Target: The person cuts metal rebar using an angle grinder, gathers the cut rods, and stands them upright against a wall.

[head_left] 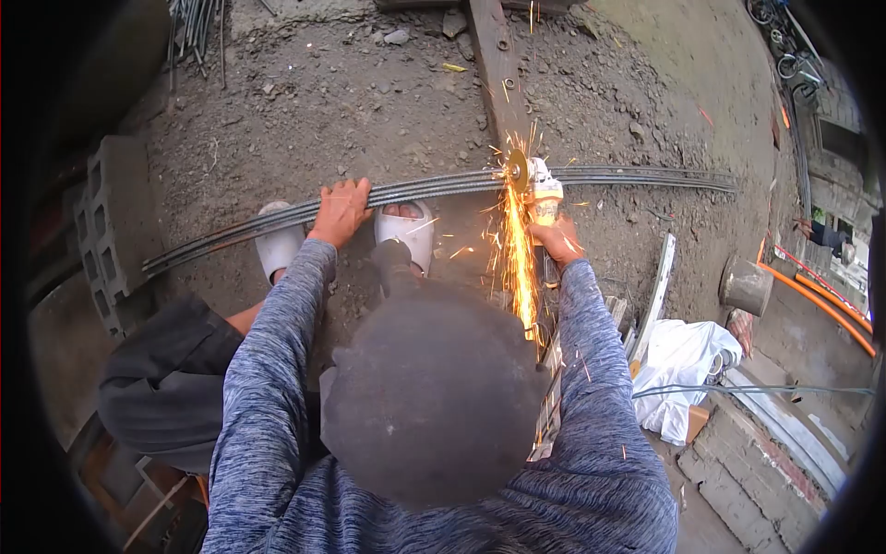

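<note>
A bundle of several long steel rebars (443, 187) runs across the view from left to right. My left hand (341, 211) is wrapped over the bars left of the middle, above my white shoes (420, 242). In my right hand (557, 242) is a yellow angle grinder (546, 199), its body partly hidden by the fingers. The grinder's cutting disc (517, 172) stands upright against the bars. A bright stream of sparks (520, 268) pours from that contact down toward my body. The exact depth of the cut is hidden by the glare.
A hollow concrete block (103, 235) stands near the bars' left end. A brown metal beam (498, 74) lies beyond the disc. To the right are a white sack (683, 369), a concrete cylinder (746, 284) and orange pipes (821, 305). More rods (196, 28) lie at upper left.
</note>
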Available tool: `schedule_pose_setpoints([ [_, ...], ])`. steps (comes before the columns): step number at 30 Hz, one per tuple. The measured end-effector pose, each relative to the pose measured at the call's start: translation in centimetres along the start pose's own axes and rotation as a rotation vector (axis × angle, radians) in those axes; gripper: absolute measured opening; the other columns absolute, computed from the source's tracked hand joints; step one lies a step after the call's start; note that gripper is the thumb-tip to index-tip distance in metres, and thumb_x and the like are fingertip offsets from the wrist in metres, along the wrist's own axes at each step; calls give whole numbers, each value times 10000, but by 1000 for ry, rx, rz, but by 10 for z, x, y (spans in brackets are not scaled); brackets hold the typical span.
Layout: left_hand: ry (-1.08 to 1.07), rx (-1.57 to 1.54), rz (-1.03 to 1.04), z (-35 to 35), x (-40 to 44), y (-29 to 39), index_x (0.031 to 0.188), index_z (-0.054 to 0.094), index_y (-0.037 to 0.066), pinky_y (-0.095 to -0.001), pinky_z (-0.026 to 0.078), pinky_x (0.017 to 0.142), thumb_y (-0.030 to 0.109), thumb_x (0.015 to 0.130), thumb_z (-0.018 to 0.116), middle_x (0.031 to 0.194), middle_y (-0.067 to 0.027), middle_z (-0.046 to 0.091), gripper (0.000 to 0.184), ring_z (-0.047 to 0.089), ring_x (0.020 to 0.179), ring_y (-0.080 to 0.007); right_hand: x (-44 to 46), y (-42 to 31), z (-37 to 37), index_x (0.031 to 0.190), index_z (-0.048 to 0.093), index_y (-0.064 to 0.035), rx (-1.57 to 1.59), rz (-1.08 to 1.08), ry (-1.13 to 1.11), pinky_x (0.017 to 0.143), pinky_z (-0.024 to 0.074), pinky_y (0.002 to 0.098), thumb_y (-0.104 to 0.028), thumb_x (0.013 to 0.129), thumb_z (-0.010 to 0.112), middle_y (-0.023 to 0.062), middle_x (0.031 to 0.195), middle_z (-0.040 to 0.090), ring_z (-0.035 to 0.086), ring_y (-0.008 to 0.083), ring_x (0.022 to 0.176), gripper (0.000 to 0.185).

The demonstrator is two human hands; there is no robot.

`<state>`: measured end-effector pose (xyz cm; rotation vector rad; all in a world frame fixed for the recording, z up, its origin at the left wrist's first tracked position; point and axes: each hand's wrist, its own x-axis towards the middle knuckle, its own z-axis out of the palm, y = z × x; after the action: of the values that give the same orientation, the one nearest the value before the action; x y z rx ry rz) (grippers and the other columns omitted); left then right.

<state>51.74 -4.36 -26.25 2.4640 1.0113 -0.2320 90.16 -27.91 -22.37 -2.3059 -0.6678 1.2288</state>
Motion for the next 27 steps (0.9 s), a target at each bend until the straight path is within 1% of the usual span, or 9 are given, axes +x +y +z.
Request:
schedule_pose_setpoints([
  [4,8,3,12,0,-3,-1,1114,483,96,-553,425,882,230,841,757,1083,-139,617,409,600,1083,-364,-5,-5,3,931,719,-4,88,-41,27,716,535,331,-201,739,765,81,887,739,682,160,771,279],
  [7,-2,18,14,0,-2,-1,1129,479,94,-554,424,878,231,847,753,1090,-137,613,416,596,1087,-364,-1,0,0,927,715,5,-60,-32,-10,716,536,336,-185,738,768,74,895,740,681,159,775,273],
  [10,-38,24,3,-3,-1,0,1146,479,90,-557,425,889,229,851,749,1099,-143,614,423,594,1096,-368,-3,4,6,931,709,7,91,-1,40,715,535,344,-183,743,770,71,894,739,681,162,775,274],
  [13,19,25,16,1,-2,0,1150,479,86,-561,426,904,224,855,745,1112,-151,613,420,592,1107,-374,-19,-25,2,938,707,4,-5,28,26,712,535,344,-195,744,775,75,889,737,683,166,779,287],
  [16,-77,20,-15,-5,1,1,1162,484,82,-562,428,913,221,858,743,1121,-158,617,422,592,1119,-376,-12,-7,2,948,707,1,31,0,10,715,535,345,-202,741,777,74,889,736,685,171,781,298],
  [19,-53,0,-2,-5,-1,1,1160,486,80,-561,429,906,216,859,744,1114,-159,622,419,594,1117,-376,-11,3,1,947,708,-1,23,-110,-25,715,535,341,-202,746,777,69,890,734,685,170,783,293],
  [22,-70,4,-13,-5,1,1,1158,485,79,-558,428,901,212,854,747,1105,-160,626,423,595,1115,-378,-14,8,4,961,692,11,44,-30,17,706,540,337,-170,764,758,55,889,720,654,146,757,276],
  [25,2,-7,13,2,0,-3,1143,483,81,-553,428,886,203,846,751,1091,-158,624,418,597,1105,-379,-14,10,4,970,691,5,-37,-34,28,713,543,337,-143,761,756,50,879,717,657,144,761,265],
  [27,-24,28,17,4,0,-5,1174,487,90,-567,445,893,243,858,751,1097,-146,629,439,610,1097,-359,-21,3,4,982,691,5,24,-19,14,717,544,334,-136,759,755,52,881,717,662,147,768,271],
])
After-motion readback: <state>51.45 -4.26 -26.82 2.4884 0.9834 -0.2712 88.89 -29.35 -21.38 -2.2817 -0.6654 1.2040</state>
